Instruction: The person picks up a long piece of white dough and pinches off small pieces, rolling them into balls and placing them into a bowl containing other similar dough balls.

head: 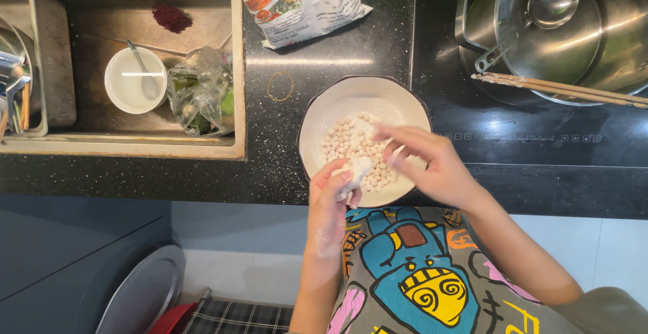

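Over the white bowl (322, 115) at the front edge of the dark speckled counter (270, 172), both floury hands are at work: the left hand (332, 202) is curled around a lump of white dough (356, 170), and the right hand (425, 162) pinches with thumb and fingertips at something too small to make out, probably a bit of the same dough. Small pale dough balls (354, 148) lie heaped inside the bowl. My worry is the bowl's place so close to the counter's edge, where a nudge from a wrist could tip it off, and sticky fingers could let a ball drop past the rim to the floor. Left of the bowl a rubber band (280, 86) lies on the counter, a printed bag (297, 0) behind it, and a sink (236, 71) holds a small white bowl with a spoon (135, 81). To the right, chopsticks (560, 90) rest across a steel pot (567, 30) on a black cooktop (506, 138).
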